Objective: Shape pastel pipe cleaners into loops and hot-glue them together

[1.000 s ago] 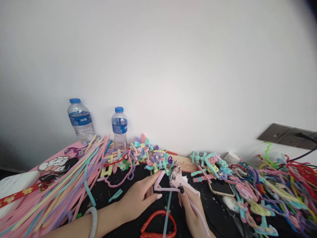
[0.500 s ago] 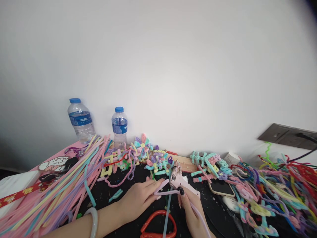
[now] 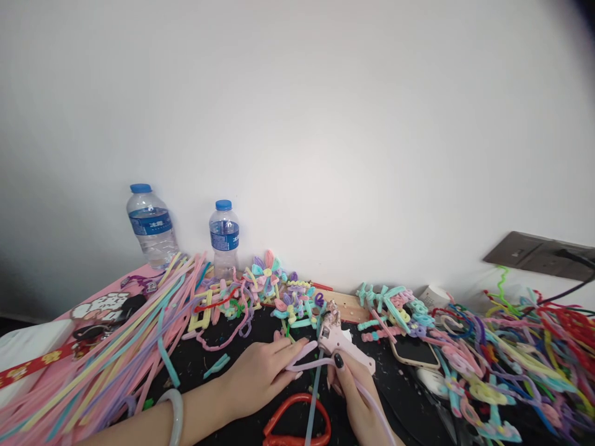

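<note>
A light purple pipe cleaner is bent into a narrow loop between my two hands. My left hand, with a pale bangle on its wrist, pinches the loop's folded end. My right hand grips the same stem between thumb and fingers, and its long tail runs down past the wrist. Just beyond the fingers lies a pale pink glue gun, with a translucent glue stick reaching toward me. Below my hands sit red scissor handles, partly out of the picture.
Straight pastel pipe cleaners spread over the left side. Two water bottles stand by the wall. Finished twisted pieces line the back. A phone, a white mouse and a tangled multicoloured heap are on the right.
The loop in the light purple pipe cleaner has become narrower, its sides nearer together. My right hand has shifted slightly to the left; my left hand keeps its pinch.
</note>
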The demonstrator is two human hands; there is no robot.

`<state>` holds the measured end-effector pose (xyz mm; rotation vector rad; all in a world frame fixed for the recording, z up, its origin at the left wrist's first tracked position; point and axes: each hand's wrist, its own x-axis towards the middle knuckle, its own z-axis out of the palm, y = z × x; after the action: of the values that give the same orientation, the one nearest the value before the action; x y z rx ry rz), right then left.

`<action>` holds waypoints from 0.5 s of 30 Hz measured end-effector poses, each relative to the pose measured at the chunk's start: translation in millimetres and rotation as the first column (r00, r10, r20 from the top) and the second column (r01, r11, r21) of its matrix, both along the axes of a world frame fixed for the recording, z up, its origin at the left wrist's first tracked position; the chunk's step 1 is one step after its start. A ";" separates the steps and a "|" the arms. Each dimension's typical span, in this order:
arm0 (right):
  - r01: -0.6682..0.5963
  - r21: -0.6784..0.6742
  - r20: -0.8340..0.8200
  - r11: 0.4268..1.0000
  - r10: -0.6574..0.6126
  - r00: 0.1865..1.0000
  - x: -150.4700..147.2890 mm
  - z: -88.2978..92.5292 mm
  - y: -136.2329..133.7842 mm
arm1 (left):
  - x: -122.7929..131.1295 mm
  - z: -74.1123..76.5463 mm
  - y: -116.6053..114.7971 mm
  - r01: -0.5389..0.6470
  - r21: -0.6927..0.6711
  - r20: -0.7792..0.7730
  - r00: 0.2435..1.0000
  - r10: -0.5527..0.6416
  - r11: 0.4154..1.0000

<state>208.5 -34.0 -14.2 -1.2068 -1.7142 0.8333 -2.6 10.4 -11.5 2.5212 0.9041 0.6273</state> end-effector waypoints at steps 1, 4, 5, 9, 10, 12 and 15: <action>-0.003 -0.002 0.005 1.000 0.003 1.000 0.1 0.0 0.1 | -0.1 0.6 -0.2 0.004 -0.002 -0.002 1.000 -0.004 1.000; 0.003 -0.006 0.011 1.000 -0.003 1.000 0.2 -0.2 0.7 | -0.3 3.1 -0.7 0.021 -0.011 -0.003 1.000 -0.021 1.000; 0.006 -0.009 0.011 1.000 -0.006 1.000 0.1 -0.3 0.9 | -0.3 3.9 -0.7 0.023 -0.013 0.001 1.000 -0.023 1.000; 0.027 -0.023 0.015 0.999 -0.027 1.000 -0.1 -0.9 0.3 | -0.1 6.0 -0.7 0.017 -0.032 -0.001 1.000 -0.017 0.999; 0.035 -0.029 0.016 0.999 -0.034 0.999 -0.2 -1.1 0.0 | 0.0 6.4 -0.7 0.018 -0.040 -0.003 1.000 -0.018 0.999; 0.048 -0.044 0.021 0.998 -0.047 0.999 -0.5 -0.9 -0.1 | 0.4 6.9 -0.7 0.021 -0.054 0.003 1.000 -0.021 0.998; 0.065 -0.050 0.027 0.997 -0.063 0.998 -1.3 0.5 0.6 | 0.9 6.8 -0.6 0.025 -0.070 0.023 0.999 -0.024 0.997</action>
<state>207.1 -33.4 -13.6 -1.3049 -1.6743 0.8312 -1.7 9.7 -4.7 2.4539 0.8709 0.6043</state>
